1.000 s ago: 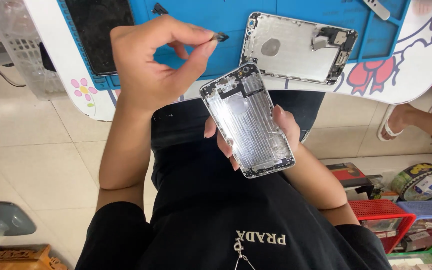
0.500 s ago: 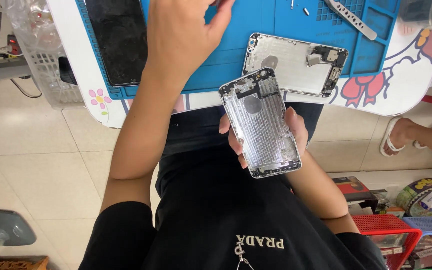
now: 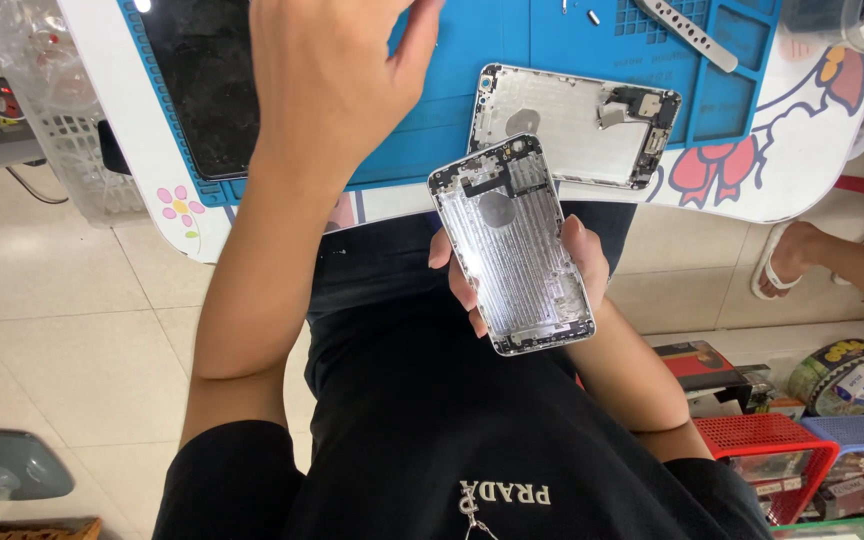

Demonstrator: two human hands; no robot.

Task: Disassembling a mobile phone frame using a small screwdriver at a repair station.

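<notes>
Our right hand (image 3: 552, 270) cradles bare phone housing (image 3: 510, 245) over lap, fingers wrapping edges. Left hand (image 3: 327, 80) spread, empty, above blue mat (image 3: 472, 50). Risk: 1-handed grip slips, housing drops onto floor tiles (image 3: 72, 340).

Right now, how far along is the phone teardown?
Done: the housing in the right hand is stripped to bare metal apart from a few parts at its top end, and a dark screen panel lies on the blue mat. In hand: the left hand reaches over the mat. Left: a second housing there holds parts at one end.
</notes>
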